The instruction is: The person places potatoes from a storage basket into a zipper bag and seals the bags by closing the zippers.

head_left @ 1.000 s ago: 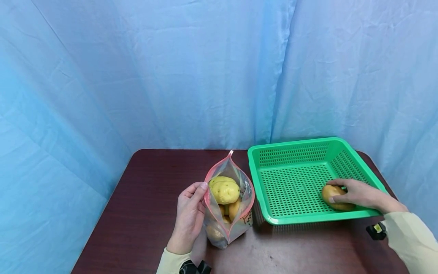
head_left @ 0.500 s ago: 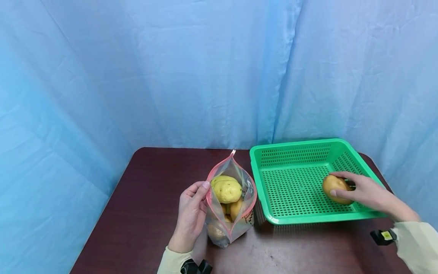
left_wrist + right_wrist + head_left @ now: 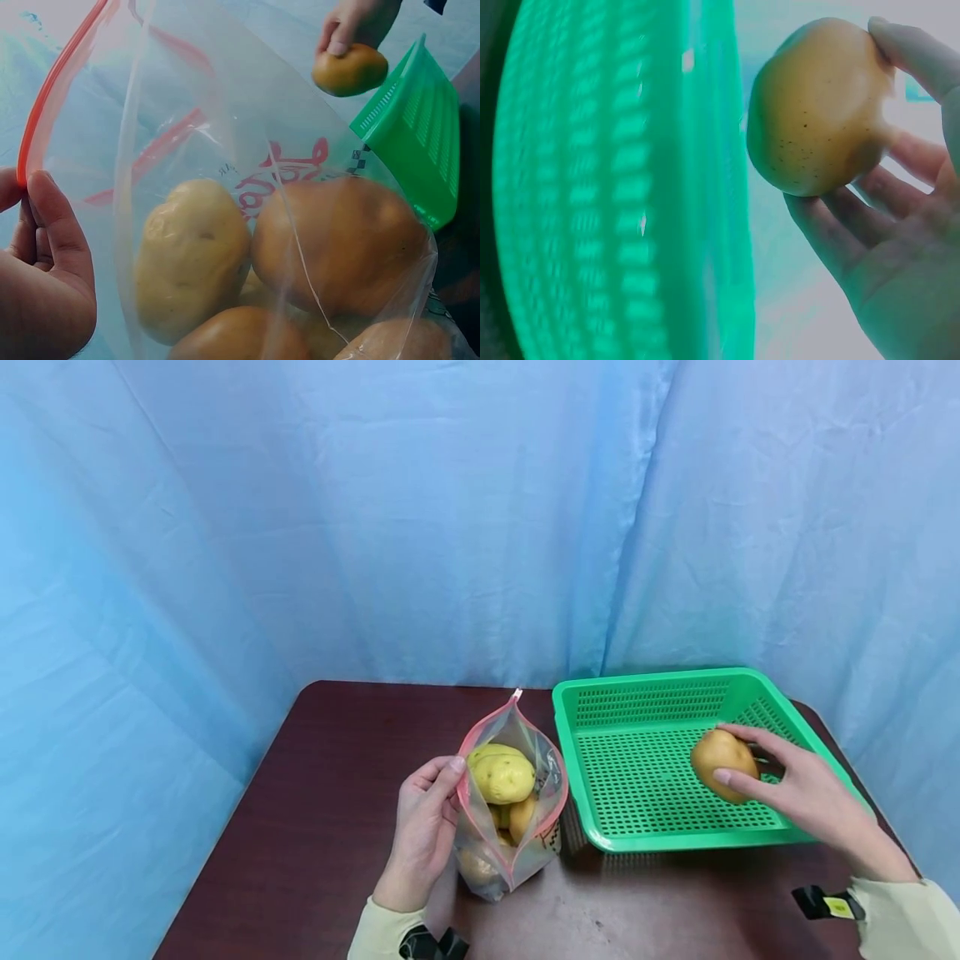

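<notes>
My left hand [image 3: 426,828] pinches the red-edged rim of a clear zip bag [image 3: 480,852] between thumb and fingers. The bag stands upright with its mouth spread. Inside lie several potatoes, a pale yellow one [image 3: 501,777] on top and browner ones [image 3: 341,244] lower down, seen through the plastic in the left wrist view. Over the green basket [image 3: 652,842], my right hand [image 3: 813,797] grips a brown potato [image 3: 718,764] by its sides. Dark specks dot this potato [image 3: 810,112] in the right wrist view, where thumb and fingertips hold it from opposite sides.
The perforated basket stands close to the right of the bag on a dark brown table [image 3: 337,777]. Behind the table's far edge hangs a light blue curtain [image 3: 450,527]. Black cameras are strapped at both wrists.
My right hand has lifted the potato off the basket's floor and carried it up and leftward. The left hand keeps its pinch on the bag's rim.
</notes>
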### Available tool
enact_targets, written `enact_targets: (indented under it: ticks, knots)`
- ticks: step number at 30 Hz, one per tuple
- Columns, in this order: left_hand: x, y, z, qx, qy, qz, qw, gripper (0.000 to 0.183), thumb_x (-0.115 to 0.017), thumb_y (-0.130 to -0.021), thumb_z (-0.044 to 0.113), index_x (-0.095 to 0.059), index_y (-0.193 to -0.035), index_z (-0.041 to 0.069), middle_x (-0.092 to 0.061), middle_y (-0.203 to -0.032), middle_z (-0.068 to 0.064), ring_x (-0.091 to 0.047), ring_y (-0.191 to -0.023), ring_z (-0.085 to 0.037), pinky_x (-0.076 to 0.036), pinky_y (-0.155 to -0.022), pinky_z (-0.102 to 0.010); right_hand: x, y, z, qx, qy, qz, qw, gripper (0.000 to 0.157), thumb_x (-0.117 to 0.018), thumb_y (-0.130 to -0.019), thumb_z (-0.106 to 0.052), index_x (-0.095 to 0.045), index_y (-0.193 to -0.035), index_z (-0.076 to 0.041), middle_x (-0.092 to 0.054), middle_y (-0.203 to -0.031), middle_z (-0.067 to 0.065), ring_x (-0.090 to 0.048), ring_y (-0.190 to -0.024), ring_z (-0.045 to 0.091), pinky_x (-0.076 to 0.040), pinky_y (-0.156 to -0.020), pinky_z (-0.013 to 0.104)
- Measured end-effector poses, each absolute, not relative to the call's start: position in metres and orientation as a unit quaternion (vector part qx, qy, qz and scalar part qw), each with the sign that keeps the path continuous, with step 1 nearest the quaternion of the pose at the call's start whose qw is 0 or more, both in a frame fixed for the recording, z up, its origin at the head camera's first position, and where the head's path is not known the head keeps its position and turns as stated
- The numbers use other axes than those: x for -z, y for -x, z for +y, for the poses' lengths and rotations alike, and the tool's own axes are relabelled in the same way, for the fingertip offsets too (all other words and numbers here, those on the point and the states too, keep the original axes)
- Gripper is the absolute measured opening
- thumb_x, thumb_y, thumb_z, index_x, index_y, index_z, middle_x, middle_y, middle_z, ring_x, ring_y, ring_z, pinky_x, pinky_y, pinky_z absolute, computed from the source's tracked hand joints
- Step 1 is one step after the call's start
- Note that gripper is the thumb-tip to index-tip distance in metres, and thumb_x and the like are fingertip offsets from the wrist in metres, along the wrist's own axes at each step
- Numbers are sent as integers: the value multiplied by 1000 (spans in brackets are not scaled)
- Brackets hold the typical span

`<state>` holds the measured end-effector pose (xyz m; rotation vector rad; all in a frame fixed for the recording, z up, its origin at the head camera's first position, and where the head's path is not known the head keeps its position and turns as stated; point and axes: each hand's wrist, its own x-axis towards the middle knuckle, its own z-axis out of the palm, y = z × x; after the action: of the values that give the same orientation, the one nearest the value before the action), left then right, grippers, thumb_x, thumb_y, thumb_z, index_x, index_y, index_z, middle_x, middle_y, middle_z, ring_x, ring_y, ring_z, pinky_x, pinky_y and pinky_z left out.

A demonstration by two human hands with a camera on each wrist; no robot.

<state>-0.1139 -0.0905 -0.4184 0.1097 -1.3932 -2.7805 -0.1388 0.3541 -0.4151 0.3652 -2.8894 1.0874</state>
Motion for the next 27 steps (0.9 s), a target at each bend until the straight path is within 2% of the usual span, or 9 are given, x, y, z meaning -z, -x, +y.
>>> enact_targets:
  ticks: [3,10,21,27]
  knots:
    - [417,113,-91,895,-39,-444,16,16,-62,-98,-1,-71,-89,7,-65,-78,2,-61,-69,-5,-54,-65,-19,409,134,341,-370,-114,-922,34,65,-78,-95,-24,-50,-153,-15,-57,-133,9,-49,-103,-16,-55,-67,24]
    - [413,112,-93,896,-43,-442,20,18,-61,-98,-3,-71,-88,7,-65,-78,1,-62,-69,-6,-55,-65,-19,395,126,310,-409,-111,-903,69,65,-79,-94,-19,-52,-152,-23,-53,-133,-21,-52,-109,-9,-54,-71,19]
    - [413,111,-95,894,-43,-446,29,13,-61,-98,-3,-70,-90,3,-66,-79,0,-62,-70,-6,-55,-66,-19,382,116,270,-455,-120,-875,113,65,-81,-90,-10,-56,-149,-22,-56,-134,-15,-57,-109,0,-49,-80,10]
    - [414,112,-96,889,-41,-455,27,16,-62,-99,-1,-71,-88,7,-66,-79,1,-61,-69,-6,-55,-66,-19,376,113,249,-495,-133,-849,131,64,-80,-88,-1,-58,-146,-17,-59,-135,-10,-61,-111,3,-49,-86,9]
